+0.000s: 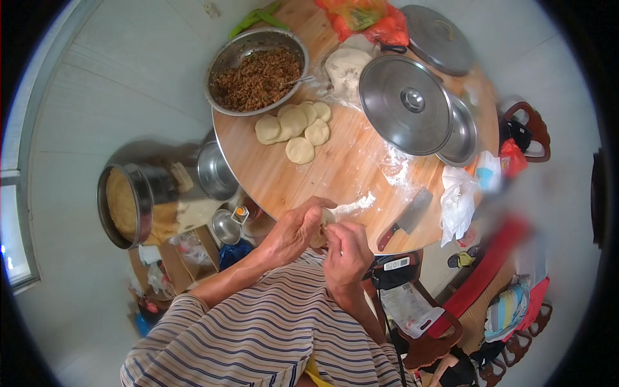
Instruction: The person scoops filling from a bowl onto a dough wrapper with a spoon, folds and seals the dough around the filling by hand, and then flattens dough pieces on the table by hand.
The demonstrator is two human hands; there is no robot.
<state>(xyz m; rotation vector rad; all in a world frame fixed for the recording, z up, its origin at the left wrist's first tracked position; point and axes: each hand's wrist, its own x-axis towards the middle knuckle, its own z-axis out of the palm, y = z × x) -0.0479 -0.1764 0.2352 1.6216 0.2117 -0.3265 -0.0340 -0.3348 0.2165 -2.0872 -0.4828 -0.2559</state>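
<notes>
Dough piece (317,240) sits between the two hands, just off the near edge of the round wooden counter (258,174), mostly covered by fingers. At far left, below counter level, a deep pot (157,200) holds a broad tan mass (121,205); beside it are a metal basin (216,169) and a small bowl (225,227). On the counter's left side, a steel bowl (213,77) is well filled with brown minced filling (258,79) flecked with green, a utensil handle (300,81) leaning over its rim. At right, a domed lid (403,119) covers part of a shallow pan (467,132), hiding much of its inside. The left hand (293,233) curls around the dough piece, thumb stretched across the top; the right hand (348,255) has its fingers bent together, pinching the dough's edge. Green peppers (258,18) lie behind the steel bowl, and flat dough rounds (300,150) overlap in front of it. Further right come a large dough lump (347,68), a red bag (387,29), loose flour (356,205), a cleaver (414,211) with its handle toward the person, a flat grey lid (438,39) at the back, and a crumpled white bag (456,206) near the right edge.
</notes>
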